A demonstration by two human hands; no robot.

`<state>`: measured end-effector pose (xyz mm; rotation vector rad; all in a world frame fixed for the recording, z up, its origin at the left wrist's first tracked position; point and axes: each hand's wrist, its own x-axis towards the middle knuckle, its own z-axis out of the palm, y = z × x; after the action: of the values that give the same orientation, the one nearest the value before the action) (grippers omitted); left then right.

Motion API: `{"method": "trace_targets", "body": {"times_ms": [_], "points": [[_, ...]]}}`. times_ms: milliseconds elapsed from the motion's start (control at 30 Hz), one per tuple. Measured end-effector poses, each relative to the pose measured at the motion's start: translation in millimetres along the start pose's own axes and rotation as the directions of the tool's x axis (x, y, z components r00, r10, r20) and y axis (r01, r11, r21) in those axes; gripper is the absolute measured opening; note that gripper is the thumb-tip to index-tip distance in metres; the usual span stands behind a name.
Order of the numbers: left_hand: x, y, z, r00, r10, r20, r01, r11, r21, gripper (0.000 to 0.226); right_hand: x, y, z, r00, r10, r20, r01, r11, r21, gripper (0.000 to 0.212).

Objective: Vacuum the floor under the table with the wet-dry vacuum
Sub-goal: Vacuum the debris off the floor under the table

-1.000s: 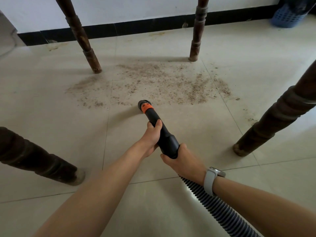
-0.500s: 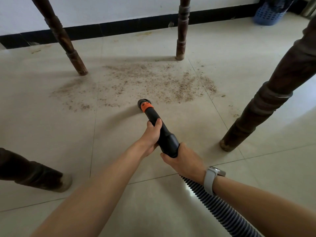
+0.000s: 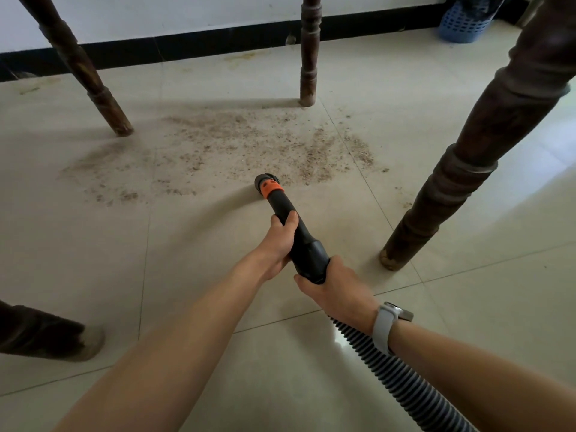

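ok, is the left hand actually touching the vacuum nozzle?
Touching. The head view shows the left hand with fingers curled round the black vacuum nozzle, thumb on top, no gap; the right hand grips it further back.

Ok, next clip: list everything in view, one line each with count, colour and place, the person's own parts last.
vacuum nozzle: 1, black with orange collar, tip at the near edge of the dirt
hose: 1, grey ribbed, runs from the nozzle to the bottom right
dirt patch: 1, brown scattered crumbs, on the floor between the table legs
table legs: 4, dark brown turned wood, two far, two near
floor tiles: many, beige, glossy
baseboard: 1, black, along the white wall
basket: 1, blue, top right corner
watch: 1, pale grey band, right wrist
left hand: 1, grips the nozzle midway
right hand: 1, grips the nozzle's rear end
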<state>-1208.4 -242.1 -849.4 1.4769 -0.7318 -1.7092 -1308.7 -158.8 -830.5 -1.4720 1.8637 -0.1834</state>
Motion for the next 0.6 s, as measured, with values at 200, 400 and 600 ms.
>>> {"method": "trace_targets", "body": {"times_ms": [200,400,600], "points": [[2,-3,14,1.000,-0.013,0.025,0.012,1.000,0.027,0.051,-1,10,-6,1.000,0.013,-0.026,-0.014,0.999,-0.029,0.050],[4,-6,30,0.998,-0.032,0.062,0.029,0.998,0.051,0.052,-3,23,-13,0.998,0.042,-0.038,-0.043,0.999,-0.017,0.049],[4,-7,50,0.994,-0.034,0.104,0.028,0.998,0.052,0.050,-1,39,-21,0.994,0.090,-0.068,-0.088,0.995,0.038,0.050]]}}
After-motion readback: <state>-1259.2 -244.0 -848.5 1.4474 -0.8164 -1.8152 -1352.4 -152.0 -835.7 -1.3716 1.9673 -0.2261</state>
